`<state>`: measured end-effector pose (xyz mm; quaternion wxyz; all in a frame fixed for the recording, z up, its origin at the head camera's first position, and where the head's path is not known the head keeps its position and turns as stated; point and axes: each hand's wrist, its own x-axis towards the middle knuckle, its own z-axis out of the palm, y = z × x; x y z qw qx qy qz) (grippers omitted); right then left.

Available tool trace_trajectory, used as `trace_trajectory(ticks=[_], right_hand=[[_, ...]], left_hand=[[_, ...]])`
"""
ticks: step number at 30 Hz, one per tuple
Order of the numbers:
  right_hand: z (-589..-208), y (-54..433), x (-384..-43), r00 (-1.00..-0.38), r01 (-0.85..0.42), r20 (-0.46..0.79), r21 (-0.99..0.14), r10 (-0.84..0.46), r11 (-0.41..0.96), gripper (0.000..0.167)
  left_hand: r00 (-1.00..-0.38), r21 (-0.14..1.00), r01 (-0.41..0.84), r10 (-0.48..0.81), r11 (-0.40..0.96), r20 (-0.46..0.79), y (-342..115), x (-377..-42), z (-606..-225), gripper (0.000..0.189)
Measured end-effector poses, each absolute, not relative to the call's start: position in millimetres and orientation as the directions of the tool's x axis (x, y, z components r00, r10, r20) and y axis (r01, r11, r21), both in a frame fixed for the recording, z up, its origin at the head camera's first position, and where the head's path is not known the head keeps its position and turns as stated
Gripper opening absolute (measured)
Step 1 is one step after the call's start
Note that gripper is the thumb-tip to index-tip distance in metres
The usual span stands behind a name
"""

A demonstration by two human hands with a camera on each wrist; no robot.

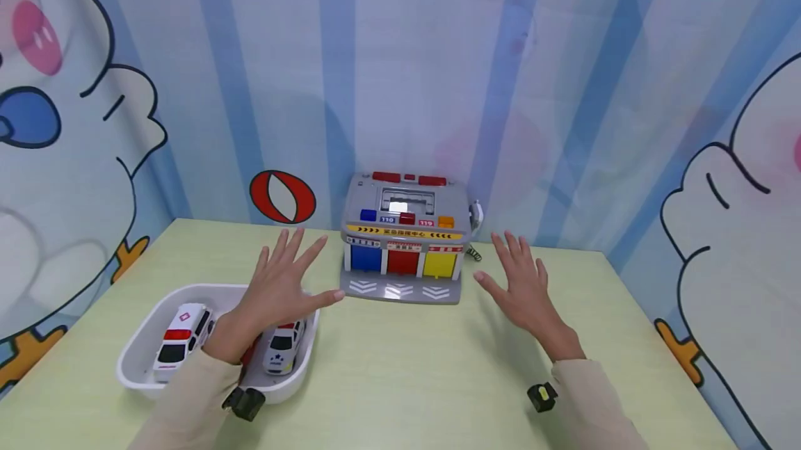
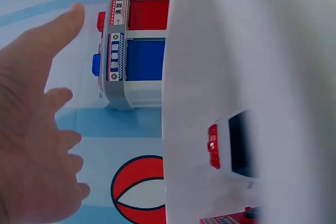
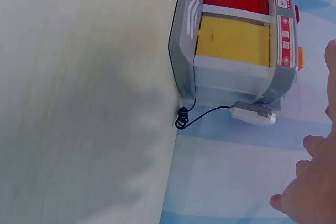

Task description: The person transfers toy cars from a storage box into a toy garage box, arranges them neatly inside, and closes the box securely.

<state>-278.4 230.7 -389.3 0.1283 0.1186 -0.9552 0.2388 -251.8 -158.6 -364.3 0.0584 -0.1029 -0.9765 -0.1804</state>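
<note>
Head view: your left hand [image 1: 284, 286] and right hand [image 1: 519, 290] spread wide, seemingly empty; reach over the tray [image 1: 130, 354] rim by the table's [image 1: 407, 380] left edge.

Before you, a pale table [image 1: 400, 373], apparently wood-grained, carries a white tray [image 1: 139, 344] and a gray toy emergency-station garage [image 1: 405, 236].

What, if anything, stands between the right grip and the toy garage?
Nothing visible blocks the front of the toy garage; on the side nearest the right grip, a white handset and cord stand between.
</note>
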Motion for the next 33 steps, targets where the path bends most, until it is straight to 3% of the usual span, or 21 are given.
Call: trace_trajectory(ticks=[6,18,33], right_hand=[[-387,232,-289,-0.934,-0.317,0.298,-0.436,-0.197,0.843,0.078],[-370,227,-315,-0.941,-0.325,0.241,-0.443,-0.239,0.835,0.076],[-364,212,-339,-0.923,-0.384,0.201,-0.451,-0.327,0.806,0.072]], left_hand=[[-0.954,0.362,0.299,0.262,0.883,0.147,-156,-264,-354,0.105],[-0.942,0.335,0.336,0.314,0.88,0.119,-156,-280,-336,0.103],[-0.927,0.357,0.372,0.361,0.857,0.1,-146,-332,-333,0.103]])
